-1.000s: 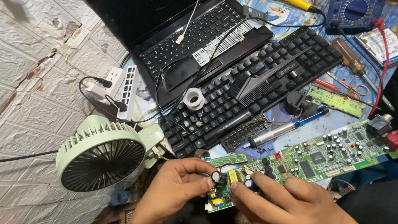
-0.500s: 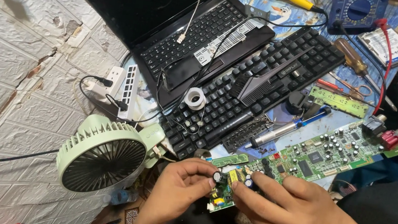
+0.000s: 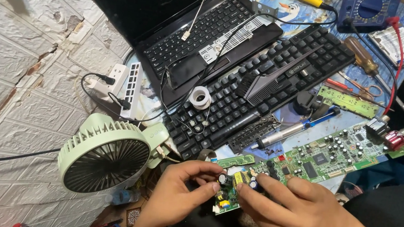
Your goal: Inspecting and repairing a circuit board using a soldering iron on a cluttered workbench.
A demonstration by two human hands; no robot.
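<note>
Small green circuit board (image 3: pixel 226 196) at lower centre of the frame, pinched between both hands just below the keyboard's near edge. Left hand (image 3: pixel 176 197) closed narrowly on the board's left side, thumb and forefinger meeting near a dark round capacitor. Right hand (image 3: pixel 297 212) closed on the right side, fingers laid across the top, covering much of it.

Likely light and stiff, yet fragile: crowded with upright parts that could bend or snap, probably prickly with solder points underneath. Best held by the bare edges, not by the tall parts. Flat enough to slip if gripped loosely.

Above the hands, a long green circuit board (image 3: pixel 330 155) at centre right, a black keyboard (image 3: pixel 272 86) across the middle, an open laptop (image 3: pixel 171 27) at upper left. Pale green fan (image 3: pixel 104 155) at lower left, roll of solder wire (image 3: pixel 200 98) on the keyboard, white power strip (image 3: pixel 123 88) at left.

Underside of the small board hidden. Right half lost beneath the fingers, so its full outline unclear. Surface under the hands dark, hard to make out. Tools at the upper right edge cut off.
</note>
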